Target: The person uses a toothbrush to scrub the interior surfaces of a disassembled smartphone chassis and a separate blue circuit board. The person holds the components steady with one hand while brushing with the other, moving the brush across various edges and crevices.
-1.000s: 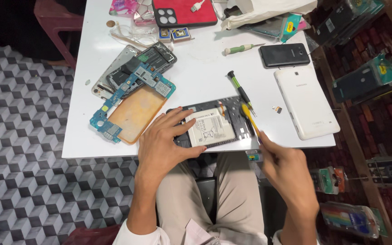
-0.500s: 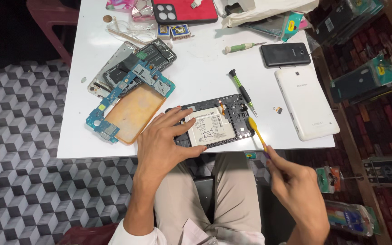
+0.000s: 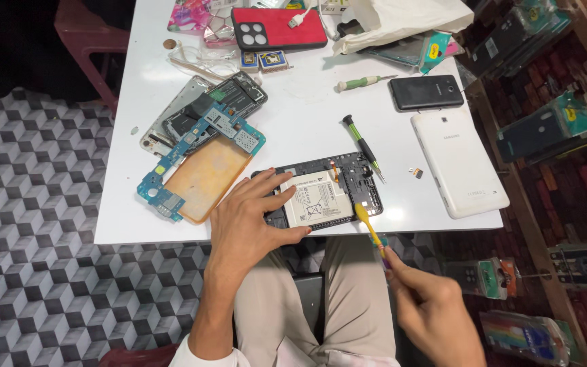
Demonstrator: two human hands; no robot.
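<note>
We find the opened tablet [image 3: 321,194], its back off and a pale battery [image 3: 317,200] showing in the dark frame, lying at the near edge of the white table [image 3: 293,95], right in front of us. Our left hand [image 3: 249,224] rests on its left part, fingers spread and flat, the thumb along the near edge, pressing it down rather than gripping it. Our right hand [image 3: 436,312] hangs below the table edge, well to the right, fingers closed around the handle of a yellow pry tool [image 3: 369,228] whose tip touches the tablet's lower right corner. Just beside the tablet's upper right corner lies one dark screwdriver with a green cap [image 3: 363,145]; a second, pale green screwdriver [image 3: 365,82] lies farther up, so we count two. To the right lie one white back cover [image 3: 458,163] and one small black tablet [image 3: 426,92]. To the left we count one orange translucent case [image 3: 205,178], one blue circuit board [image 3: 198,146] across it, and one stripped metal frame [image 3: 202,109]. At the far edge lies one red phone case [image 3: 278,28].
</note>
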